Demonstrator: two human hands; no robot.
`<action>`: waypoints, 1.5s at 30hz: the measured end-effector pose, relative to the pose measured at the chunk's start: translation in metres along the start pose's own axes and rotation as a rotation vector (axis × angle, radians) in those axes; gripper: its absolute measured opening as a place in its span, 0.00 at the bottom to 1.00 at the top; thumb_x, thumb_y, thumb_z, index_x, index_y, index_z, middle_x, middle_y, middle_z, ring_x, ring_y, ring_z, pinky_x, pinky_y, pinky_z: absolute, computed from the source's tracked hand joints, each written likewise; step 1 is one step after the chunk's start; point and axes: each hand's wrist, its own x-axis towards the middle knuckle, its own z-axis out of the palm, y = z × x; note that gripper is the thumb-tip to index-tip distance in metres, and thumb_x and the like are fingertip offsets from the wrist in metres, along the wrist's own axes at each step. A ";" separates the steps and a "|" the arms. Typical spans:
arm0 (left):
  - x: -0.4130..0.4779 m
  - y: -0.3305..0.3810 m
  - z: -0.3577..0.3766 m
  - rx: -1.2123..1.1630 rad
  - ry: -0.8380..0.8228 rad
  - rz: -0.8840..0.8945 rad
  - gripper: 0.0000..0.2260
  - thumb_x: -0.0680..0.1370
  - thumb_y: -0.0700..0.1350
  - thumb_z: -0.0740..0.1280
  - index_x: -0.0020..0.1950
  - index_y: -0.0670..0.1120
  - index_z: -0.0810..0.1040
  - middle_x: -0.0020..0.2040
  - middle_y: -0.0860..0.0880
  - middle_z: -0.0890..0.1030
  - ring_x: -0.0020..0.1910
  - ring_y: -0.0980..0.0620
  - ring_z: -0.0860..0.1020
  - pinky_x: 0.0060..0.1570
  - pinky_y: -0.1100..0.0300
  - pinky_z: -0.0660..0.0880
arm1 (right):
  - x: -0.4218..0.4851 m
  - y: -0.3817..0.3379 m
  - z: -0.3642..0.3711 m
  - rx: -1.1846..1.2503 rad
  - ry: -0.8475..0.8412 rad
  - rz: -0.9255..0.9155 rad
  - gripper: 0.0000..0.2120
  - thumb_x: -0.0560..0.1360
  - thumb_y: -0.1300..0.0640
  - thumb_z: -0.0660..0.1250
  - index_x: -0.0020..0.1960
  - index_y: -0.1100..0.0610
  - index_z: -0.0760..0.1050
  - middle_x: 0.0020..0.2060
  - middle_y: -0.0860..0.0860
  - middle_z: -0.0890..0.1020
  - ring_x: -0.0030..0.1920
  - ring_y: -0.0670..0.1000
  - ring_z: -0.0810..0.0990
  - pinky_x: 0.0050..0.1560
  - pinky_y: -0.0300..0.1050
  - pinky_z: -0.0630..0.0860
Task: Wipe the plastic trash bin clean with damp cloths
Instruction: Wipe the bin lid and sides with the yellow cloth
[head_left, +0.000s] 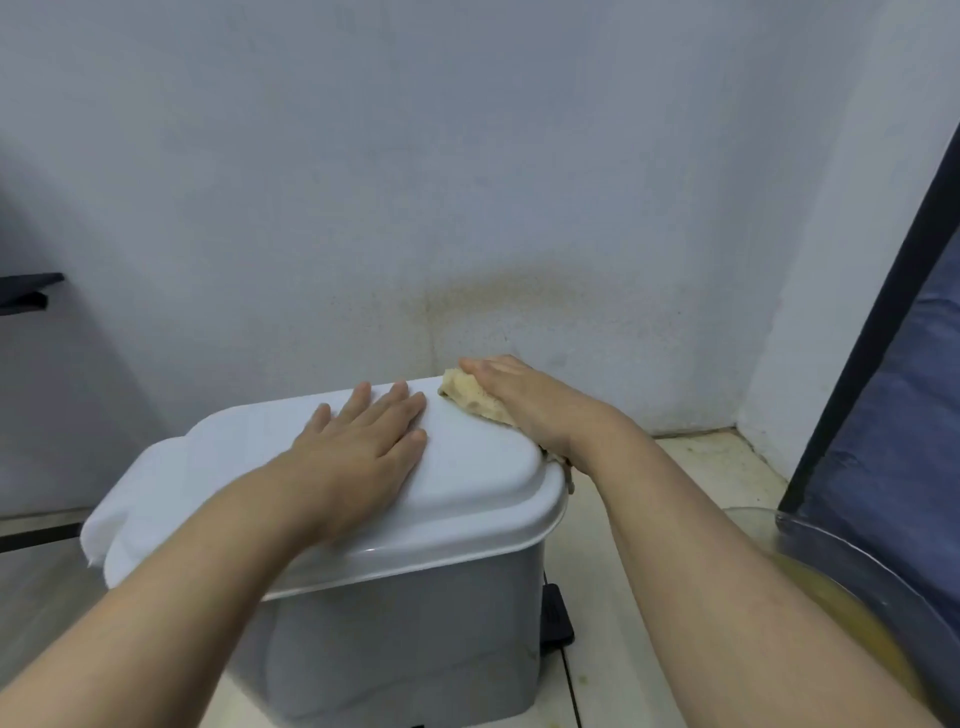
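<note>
Pale wall (467, 156) | left grip (358, 441) flat on bin lid (467, 467) | cloth (470, 400) under right grip (524, 400)

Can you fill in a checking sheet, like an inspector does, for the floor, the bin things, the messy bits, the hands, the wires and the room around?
Surface: pale tiled floor, dirty specks near the wall corner.
Job's things: grey plastic trash bin with white lid, lid down; crumpled yellowish cloth at the lid's far right edge; white cloth draped over the lid's left end.
Clutter: clear bowl of yellowish water on the right.
Hands: left hand flat on the lid; right hand pressing the yellowish cloth.
Cables: nothing seen.
Surroundings: white wall with a brownish stain; dark frame on the right.
</note>
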 end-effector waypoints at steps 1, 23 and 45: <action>0.003 -0.001 0.004 0.016 0.017 0.019 0.23 0.81 0.55 0.41 0.76 0.59 0.42 0.77 0.60 0.39 0.75 0.58 0.37 0.73 0.54 0.37 | -0.011 0.004 0.000 0.113 -0.003 0.013 0.22 0.83 0.50 0.47 0.75 0.53 0.57 0.75 0.51 0.59 0.74 0.50 0.57 0.64 0.34 0.53; 0.000 -0.006 0.005 -0.022 0.008 0.060 0.19 0.80 0.56 0.41 0.68 0.66 0.35 0.68 0.69 0.36 0.73 0.63 0.36 0.73 0.59 0.36 | -0.081 -0.021 0.085 0.597 0.732 -0.050 0.19 0.75 0.52 0.52 0.62 0.46 0.75 0.58 0.21 0.66 0.70 0.32 0.57 0.69 0.36 0.58; -0.008 0.005 0.007 -0.056 -0.050 0.099 0.17 0.76 0.62 0.40 0.63 0.72 0.39 0.70 0.71 0.40 0.73 0.64 0.39 0.73 0.57 0.37 | -0.100 0.022 0.130 1.336 0.513 0.302 0.23 0.71 0.27 0.49 0.56 0.34 0.74 0.50 0.40 0.81 0.26 0.44 0.77 0.27 0.36 0.72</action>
